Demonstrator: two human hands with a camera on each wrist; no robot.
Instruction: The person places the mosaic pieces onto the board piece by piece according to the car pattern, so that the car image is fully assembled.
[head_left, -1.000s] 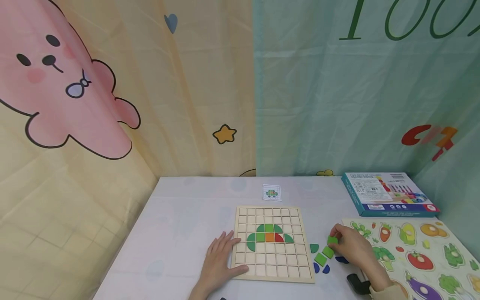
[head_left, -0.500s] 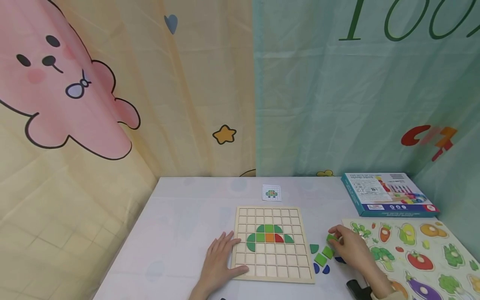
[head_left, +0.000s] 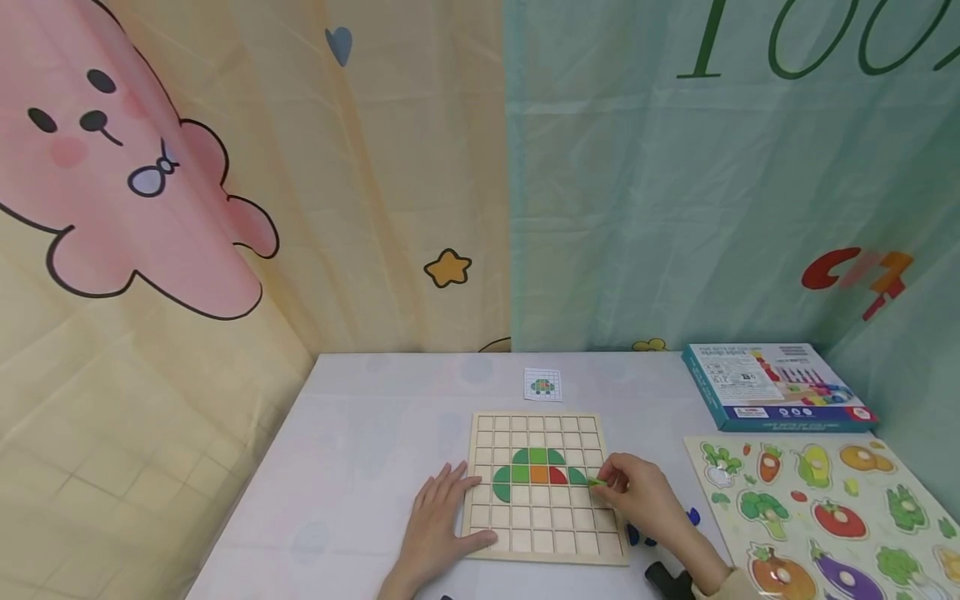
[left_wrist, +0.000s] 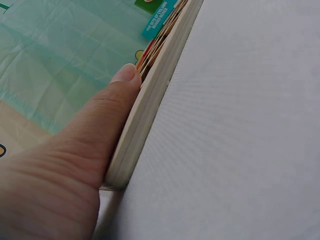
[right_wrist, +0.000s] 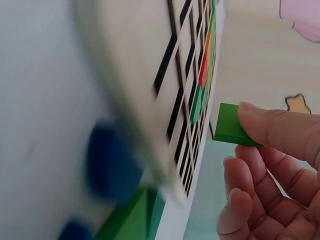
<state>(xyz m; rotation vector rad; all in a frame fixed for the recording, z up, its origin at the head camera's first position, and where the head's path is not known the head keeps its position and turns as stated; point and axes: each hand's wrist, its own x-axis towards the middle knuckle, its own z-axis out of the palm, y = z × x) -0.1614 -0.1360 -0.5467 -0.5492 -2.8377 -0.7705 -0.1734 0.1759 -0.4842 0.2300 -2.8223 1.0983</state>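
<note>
Table (head_left: 352, 483): white top. The grid board (head_left: 555, 542) lies flat, taken as dial centre. Printed card (head_left: 542, 385) noted at 12 o'clock; box (head_left: 780, 387) at 2; vegetable picture board (head_left: 825, 479) at 3; blue pieces (head_left: 693, 517) and a green piece (right_wrist: 125, 220) near 4, close to the edge.

A cream curtain (head_left: 390, 167) and a mint-green curtain (head_left: 600, 208) are hanging behind a whitish table (head_left: 360, 433), the 2 meeting in a vertical line. A pink cartoon animal (head_left: 172, 225), a blue heart (head_left: 339, 46) and an orange star (head_left: 448, 268) are decorating the cream curtain, large green lettering (head_left: 708, 37) is showing 100 high on the mint-green curtain, and soft light is falling across the table
</note>
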